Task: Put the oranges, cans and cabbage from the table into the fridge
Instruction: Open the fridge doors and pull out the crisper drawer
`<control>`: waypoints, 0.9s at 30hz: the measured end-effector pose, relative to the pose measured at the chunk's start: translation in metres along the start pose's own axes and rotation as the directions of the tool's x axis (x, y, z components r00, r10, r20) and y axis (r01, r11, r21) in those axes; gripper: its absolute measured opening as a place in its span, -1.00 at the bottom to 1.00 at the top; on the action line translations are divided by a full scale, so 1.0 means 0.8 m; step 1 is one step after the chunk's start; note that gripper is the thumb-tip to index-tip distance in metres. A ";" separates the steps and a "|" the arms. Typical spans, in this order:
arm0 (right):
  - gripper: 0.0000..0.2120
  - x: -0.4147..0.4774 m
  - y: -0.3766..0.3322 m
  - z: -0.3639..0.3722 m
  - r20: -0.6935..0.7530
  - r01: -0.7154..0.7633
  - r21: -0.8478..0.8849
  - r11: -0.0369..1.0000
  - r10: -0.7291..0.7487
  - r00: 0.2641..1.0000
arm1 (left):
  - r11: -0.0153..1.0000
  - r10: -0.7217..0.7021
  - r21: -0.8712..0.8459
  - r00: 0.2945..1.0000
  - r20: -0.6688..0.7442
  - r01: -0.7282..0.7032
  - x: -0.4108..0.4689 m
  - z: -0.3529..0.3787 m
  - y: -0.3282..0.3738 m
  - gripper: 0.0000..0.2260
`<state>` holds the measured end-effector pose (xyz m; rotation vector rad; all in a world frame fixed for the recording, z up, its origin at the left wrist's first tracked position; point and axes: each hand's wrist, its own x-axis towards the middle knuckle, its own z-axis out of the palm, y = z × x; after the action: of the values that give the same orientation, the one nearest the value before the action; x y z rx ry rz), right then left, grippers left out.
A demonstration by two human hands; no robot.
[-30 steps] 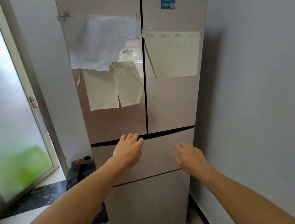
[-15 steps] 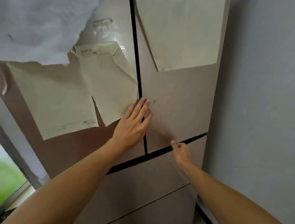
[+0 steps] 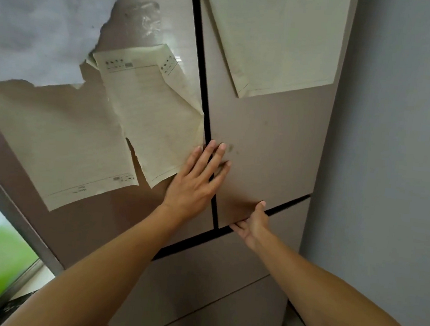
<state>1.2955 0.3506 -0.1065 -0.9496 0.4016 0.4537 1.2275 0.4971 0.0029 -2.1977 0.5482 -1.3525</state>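
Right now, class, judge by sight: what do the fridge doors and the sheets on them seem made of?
The fridge doors: smooth, glossy pinkish-beige panels, perhaps glass or coated metal; one shows glare. The sheets: thin yellowed paper, with creased, torn, curling edges.

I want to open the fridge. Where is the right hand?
Head view, lower middle: the right hand grips the right fridge door at its bottom edge, beside the left hand.

Left hand, right hand and forearms apparently bare.
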 end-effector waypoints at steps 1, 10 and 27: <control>-0.31 -0.005 -0.002 -0.003 -0.001 -0.001 -0.012 1.000 0.001 1.000 | 1.000 0.004 -0.012 1.000 -0.013 -0.004 0.002 -0.004 0.001 -0.64; -0.51 -0.057 -0.035 -0.073 0.069 -0.012 -0.142 0.990 0.021 0.997 | 0.991 0.095 -0.102 0.995 0.034 -0.091 0.032 -0.062 0.058 -0.64; -0.65 -0.154 -0.160 -0.280 0.079 0.234 -0.542 0.807 -0.228 0.970 | 0.834 -0.443 -0.266 0.874 0.198 0.483 0.136 -0.167 0.191 -0.64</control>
<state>1.2328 0.0735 -0.0730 -1.5393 0.1350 0.3523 1.1420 0.2862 0.0384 -2.7877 0.1814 -1.4144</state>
